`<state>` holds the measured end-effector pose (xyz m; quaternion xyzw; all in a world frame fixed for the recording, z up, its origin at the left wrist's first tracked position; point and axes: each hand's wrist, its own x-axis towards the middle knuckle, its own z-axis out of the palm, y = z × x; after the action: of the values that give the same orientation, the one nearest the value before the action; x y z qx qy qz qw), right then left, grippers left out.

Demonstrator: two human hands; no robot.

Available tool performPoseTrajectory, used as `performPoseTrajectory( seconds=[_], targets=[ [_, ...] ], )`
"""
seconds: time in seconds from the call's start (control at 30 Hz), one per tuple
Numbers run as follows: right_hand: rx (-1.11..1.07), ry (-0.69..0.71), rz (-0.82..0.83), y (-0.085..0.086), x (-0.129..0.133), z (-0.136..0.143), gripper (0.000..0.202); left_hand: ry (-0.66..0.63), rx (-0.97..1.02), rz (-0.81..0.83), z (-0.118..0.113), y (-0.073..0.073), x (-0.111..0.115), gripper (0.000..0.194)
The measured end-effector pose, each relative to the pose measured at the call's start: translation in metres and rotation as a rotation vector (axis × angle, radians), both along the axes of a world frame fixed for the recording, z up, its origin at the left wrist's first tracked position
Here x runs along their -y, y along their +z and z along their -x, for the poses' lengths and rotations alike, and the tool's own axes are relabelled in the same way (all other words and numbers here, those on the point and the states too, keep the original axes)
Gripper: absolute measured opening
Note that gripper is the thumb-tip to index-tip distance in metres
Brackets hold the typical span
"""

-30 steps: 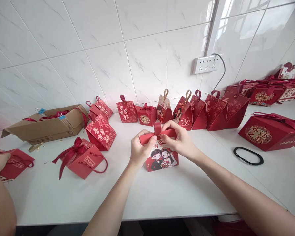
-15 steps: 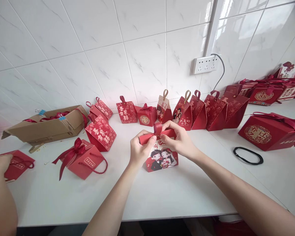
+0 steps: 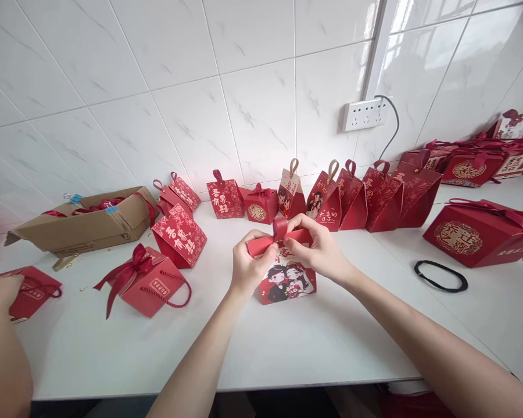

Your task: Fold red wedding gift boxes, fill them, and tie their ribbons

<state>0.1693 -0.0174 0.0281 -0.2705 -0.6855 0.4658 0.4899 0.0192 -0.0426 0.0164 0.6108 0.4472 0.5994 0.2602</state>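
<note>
A red gift box (image 3: 287,287) with a cartoon bride and groom on its front stands upright on the white table in the middle of the view. My left hand (image 3: 253,261) grips the left end of its folded top, thumb on the near side. At the right end, my right hand (image 3: 316,247) pinches the same top edge with thumb and fingers. Between the hands a dark red ribbon loop (image 3: 280,228) sticks up from the top. The fingers behind the box are partly hidden.
Red gift boxes (image 3: 226,200) line the wall. At left are a cardboard carton (image 3: 100,232) holding ribbon, a bow-tied box (image 3: 146,284) and another person's hand (image 3: 2,296) on a red box. At right lie a black band (image 3: 440,276) and a large red box (image 3: 475,235).
</note>
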Motion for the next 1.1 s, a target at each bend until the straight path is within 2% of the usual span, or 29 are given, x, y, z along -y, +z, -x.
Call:
performPoseTrajectory(
  seconds=[0.2, 0.77, 1.1],
  targets=[
    [-0.002, 0.0, 0.005, 0.0001, 0.0002, 0.0003, 0.01, 0.022, -0.03, 0.01, 0.0002, 0.0007, -0.0005, 0.014],
    [0.031, -0.021, -0.026, -0.0028, -0.0017, -0.0005, 0.01, -0.018, -0.034, 0.042, 0.003, -0.0008, -0.0031, 0.019],
    [0.017, 0.001, 0.0, -0.0023, -0.0003, -0.0004, 0.01, -0.056, -0.023, -0.007, 0.0031, -0.0014, -0.0018, 0.02]
  ],
)
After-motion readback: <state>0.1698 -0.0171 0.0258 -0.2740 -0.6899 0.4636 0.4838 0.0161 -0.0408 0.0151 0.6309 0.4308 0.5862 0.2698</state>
